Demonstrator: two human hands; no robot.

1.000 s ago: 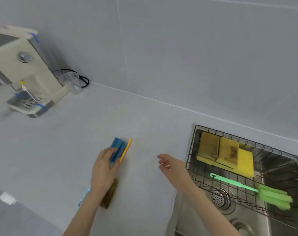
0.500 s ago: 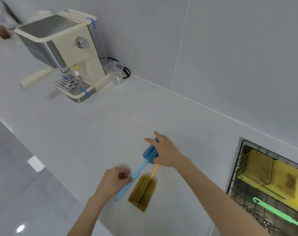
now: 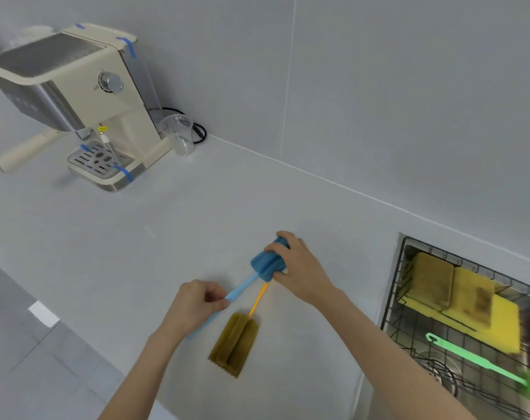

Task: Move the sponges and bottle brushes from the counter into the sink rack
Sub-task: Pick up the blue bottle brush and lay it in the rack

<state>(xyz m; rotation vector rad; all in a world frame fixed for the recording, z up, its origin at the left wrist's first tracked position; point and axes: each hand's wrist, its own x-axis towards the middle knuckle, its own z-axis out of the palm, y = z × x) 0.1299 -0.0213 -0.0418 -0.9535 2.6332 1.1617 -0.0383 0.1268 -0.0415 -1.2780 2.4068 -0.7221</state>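
Right of the blue bottle brush (image 3: pixel 259 278), the sink rack (image 3: pixel 392 301) holds yellow sponges (image 3: pixel 466 301) and a green brush (image 3: pixel 482 363). The right hand (image 3: pixel 300 269) wraps its foam head while the left hand (image 3: pixel 194 307) pinches its handle. The orange-handled brush (image 3: pixel 236 344) lies on the counter just beside it.

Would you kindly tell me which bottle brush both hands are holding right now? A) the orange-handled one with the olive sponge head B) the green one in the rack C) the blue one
C: the right hand grips the blue bottle brush by its sponge head while the left hand pinches its handle; the orange-handled brush lies on the counter.
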